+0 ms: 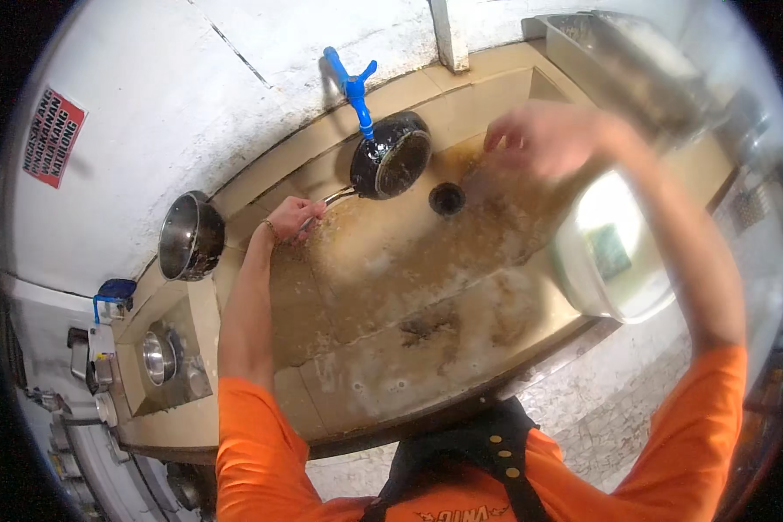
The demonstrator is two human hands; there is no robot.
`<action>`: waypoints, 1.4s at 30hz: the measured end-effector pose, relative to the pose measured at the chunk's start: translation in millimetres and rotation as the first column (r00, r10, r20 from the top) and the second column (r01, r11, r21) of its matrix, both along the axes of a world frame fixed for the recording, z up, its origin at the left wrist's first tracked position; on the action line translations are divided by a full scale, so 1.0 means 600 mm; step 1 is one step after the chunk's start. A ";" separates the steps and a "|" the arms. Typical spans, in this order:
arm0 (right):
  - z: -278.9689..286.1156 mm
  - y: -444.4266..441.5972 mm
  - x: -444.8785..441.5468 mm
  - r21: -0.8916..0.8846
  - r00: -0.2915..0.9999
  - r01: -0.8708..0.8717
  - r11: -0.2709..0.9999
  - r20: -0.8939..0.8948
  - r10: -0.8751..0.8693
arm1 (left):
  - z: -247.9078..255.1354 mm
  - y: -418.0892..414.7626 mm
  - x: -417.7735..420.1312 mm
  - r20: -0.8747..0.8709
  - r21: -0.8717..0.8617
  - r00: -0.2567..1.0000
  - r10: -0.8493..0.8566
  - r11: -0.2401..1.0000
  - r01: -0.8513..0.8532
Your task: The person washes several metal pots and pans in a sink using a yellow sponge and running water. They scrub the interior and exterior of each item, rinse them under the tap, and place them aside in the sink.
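Note:
My left hand [295, 220] grips the handle of a black frying pan [391, 156], tilted on its edge under the spout of a blue plastic faucet [355, 91], its underside partly wet and shiny. My right hand [535, 140], blurred, is over the back right part of the tiled sink [424, 261], apart from the pan. Its fingers are partly curled; whether something is in them cannot be told. A dark round drain hole [447, 198] lies between the pan and my right hand.
A dark metal pot [191, 236] sits on the sink's left ledge. Further left, a second basin [199, 352] holds a steel bowl [159, 357]. A white plastic tub [571, 277] with a green item stands on the right, under my forearm. A large metal tray [626, 72] is at back right.

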State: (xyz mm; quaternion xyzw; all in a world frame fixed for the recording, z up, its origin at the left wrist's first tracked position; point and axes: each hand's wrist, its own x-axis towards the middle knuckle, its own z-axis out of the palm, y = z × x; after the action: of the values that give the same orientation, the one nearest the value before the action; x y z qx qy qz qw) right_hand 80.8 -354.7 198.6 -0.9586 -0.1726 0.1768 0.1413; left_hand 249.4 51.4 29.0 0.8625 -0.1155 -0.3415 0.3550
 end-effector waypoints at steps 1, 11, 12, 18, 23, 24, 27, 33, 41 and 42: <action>0.002 0.000 -0.001 -0.002 1.000 0.001 1.000 -0.005 -0.001 | -0.003 0.000 0.005 -0.010 -0.001 1.000 0.009 1.000 -0.009; 0.001 -0.008 -0.006 -0.023 1.000 0.022 1.000 -0.005 -0.022 | -0.032 -0.001 0.020 -0.079 -0.041 0.996 0.047 0.998 -0.050; 0.000 -0.010 -0.005 -0.022 1.000 0.023 0.999 -0.012 -0.024 | -0.031 0.000 0.017 -0.081 -0.021 0.994 0.069 0.997 -0.071; -0.005 -0.011 0.000 -0.034 1.000 0.008 0.999 0.017 -0.007 | -0.037 0.019 -0.009 -0.371 -0.176 0.913 0.168 0.953 -0.247; -0.001 0.014 0.018 -0.027 0.998 -0.005 1.000 -0.057 0.003 | -0.066 0.015 -0.029 -0.467 -0.269 0.877 0.112 0.927 -0.262; 0.000 0.016 0.021 -0.042 0.997 -0.004 0.999 -0.076 0.001 | -0.071 0.005 -0.034 -0.480 -0.303 0.874 0.069 0.923 -0.239; -0.019 0.031 0.049 -0.062 0.997 -0.076 0.995 0.001 0.076 | -0.148 0.012 -0.045 -0.168 -0.222 0.978 0.128 0.961 -0.164; -0.063 0.062 0.112 -0.113 0.995 -0.085 0.990 -0.065 0.078 | -0.200 -0.015 -0.112 0.442 0.156 0.896 -0.043 0.987 -0.029; -0.181 0.116 0.227 -0.092 0.997 -0.083 0.992 0.002 0.083 | -0.145 -0.064 -0.218 0.390 0.041 0.919 0.060 0.996 -0.082; -0.209 0.115 0.247 -0.068 0.998 -0.049 0.997 0.037 0.051 | -0.133 -0.074 -0.223 0.348 0.082 0.935 0.062 0.992 -0.096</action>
State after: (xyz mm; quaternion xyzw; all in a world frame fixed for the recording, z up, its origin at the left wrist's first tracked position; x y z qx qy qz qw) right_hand 229.2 -285.8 73.4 -0.9614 -0.1931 0.1675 0.1014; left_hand 115.5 6.9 -50.5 0.9293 -0.1244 -0.1759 0.2999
